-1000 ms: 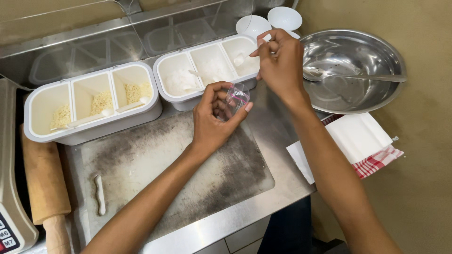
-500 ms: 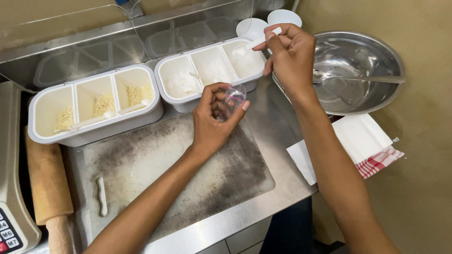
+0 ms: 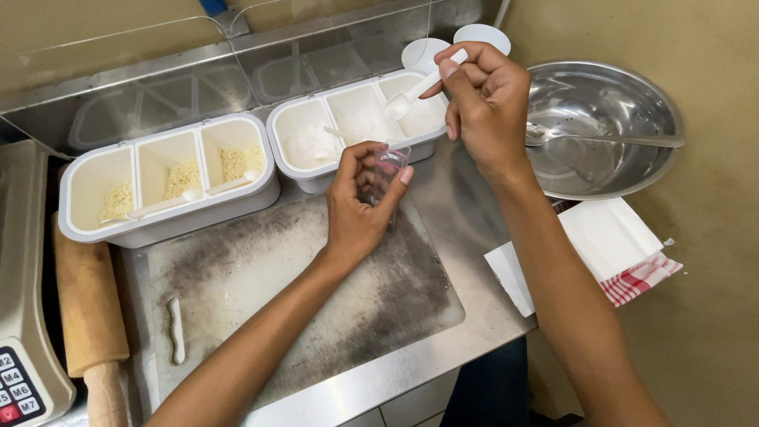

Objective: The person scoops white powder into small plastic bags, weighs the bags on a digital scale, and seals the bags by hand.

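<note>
A right hand [image 3: 486,103] pinches the handle of a small white spoon [image 3: 419,88] over the right-hand white three-part container [image 3: 356,130]; the spoon's long axis slants, bowl down-left, handle up-right. Just below, the left hand [image 3: 360,209] curls its fingers around a small clear cup [image 3: 387,168], above the worn board [image 3: 300,300].

One keypad device, no packages or labels
Weighing scale [image 3: 24,340], beige, at the far left edge, its dark keypad with white keys and one red key
</note>
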